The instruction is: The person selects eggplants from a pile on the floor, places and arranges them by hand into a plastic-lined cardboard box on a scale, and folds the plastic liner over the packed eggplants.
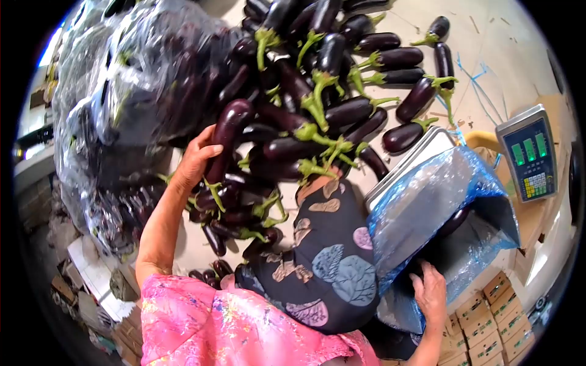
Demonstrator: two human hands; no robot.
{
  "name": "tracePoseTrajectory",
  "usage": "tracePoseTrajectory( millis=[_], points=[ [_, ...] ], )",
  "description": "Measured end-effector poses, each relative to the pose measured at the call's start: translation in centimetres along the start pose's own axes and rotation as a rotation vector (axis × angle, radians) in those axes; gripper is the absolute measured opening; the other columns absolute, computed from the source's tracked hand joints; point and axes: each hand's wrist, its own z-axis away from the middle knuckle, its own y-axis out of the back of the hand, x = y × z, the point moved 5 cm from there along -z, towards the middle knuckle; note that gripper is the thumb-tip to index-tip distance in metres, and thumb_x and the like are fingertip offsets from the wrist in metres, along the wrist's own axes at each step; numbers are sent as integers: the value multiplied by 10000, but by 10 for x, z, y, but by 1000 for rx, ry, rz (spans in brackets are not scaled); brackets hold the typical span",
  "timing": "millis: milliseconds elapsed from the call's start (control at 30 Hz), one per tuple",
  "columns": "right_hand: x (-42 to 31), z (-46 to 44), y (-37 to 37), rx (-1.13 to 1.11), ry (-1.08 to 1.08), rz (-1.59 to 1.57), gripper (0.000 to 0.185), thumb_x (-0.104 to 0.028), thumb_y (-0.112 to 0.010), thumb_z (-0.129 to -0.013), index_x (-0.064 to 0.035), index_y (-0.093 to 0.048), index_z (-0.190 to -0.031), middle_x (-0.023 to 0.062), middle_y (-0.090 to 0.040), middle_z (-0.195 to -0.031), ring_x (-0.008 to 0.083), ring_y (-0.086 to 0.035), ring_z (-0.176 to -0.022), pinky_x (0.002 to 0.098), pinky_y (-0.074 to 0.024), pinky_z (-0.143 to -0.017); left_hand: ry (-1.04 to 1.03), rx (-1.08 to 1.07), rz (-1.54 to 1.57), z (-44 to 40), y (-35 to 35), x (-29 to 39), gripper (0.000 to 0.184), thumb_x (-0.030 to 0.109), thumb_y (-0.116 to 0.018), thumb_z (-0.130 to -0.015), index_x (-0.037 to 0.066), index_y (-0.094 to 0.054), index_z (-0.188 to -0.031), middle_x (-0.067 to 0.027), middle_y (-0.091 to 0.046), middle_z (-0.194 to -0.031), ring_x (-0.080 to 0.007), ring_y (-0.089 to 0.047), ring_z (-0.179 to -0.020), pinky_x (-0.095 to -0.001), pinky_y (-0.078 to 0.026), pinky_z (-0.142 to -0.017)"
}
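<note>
My left hand (200, 157) is closed around a long dark purple eggplant (231, 131), lifted in front of the heap, its green stem pointing down. Many more eggplants (287, 149) lie piled on the floor beyond my legs. To the right, a blue plastic bag (403, 226) stands with its mouth spread wide, and an eggplant (453, 222) shows inside it. My right hand (431, 290) is at the near side of the bag's opening, thumb and fingers apart, with nothing seen in it. The bag's dark inside is mostly hidden.
A scale display (530, 152) with lit green digits stands right of the bag; its metal platform (400, 168) shows behind the bag. Clear plastic sheeting (122, 79) covers more eggplants at left. Cardboard boxes (488, 317) are at lower right. Blue string (479, 85) lies on the floor.
</note>
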Motion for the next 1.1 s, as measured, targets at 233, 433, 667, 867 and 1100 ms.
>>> tracePoseTrajectory(
  millis=[233,433,667,867,1100],
  points=[
    [-2,38,-22,38,119,43,326,-80,-644,-897,5,-592,-1207,254,-654,-1011,459,-612,-889,486,-491,-766,78,281,-140,90,112,-98,728,204,-707,-772,14,-483,-1438,-110,-622,-1264,-215,-576,-1145,-337,-424,-1030],
    [24,58,-25,189,50,215,355,-60,-654,-892,5,-597,-1237,239,-669,-981,421,-608,-848,459,-478,-790,83,323,-187,116,124,-121,739,229,-689,-773,-3,-471,-1440,-121,-623,-1263,-219,-573,-1145,-330,-421,-1018],
    [33,41,-18,101,-56,122,339,-41,-597,-913,25,-586,-1245,239,-682,-1001,363,-653,-863,425,-498,-809,87,340,-177,153,158,-147,787,176,-674,-721,-13,-454,-1452,-131,-603,-1317,-238,-564,-1187,-330,-405,-1057],
    [28,32,-23,96,53,59,329,-41,-503,-916,41,-574,-1226,292,-668,-1030,455,-637,-907,422,-502,-846,88,272,-319,161,174,-177,768,27,-606,-725,57,-464,-1479,-98,-590,-1336,-208,-563,-1184,-302,-418,-1041],
    [28,33,-22,106,36,109,352,-52,-522,-899,20,-585,-1238,291,-661,-1072,470,-618,-970,451,-483,-893,31,390,-305,126,190,-224,757,70,-669,-772,36,-438,-1492,-160,-532,-1464,-266,-453,-1386,-331,-321,-1153]
  ],
)
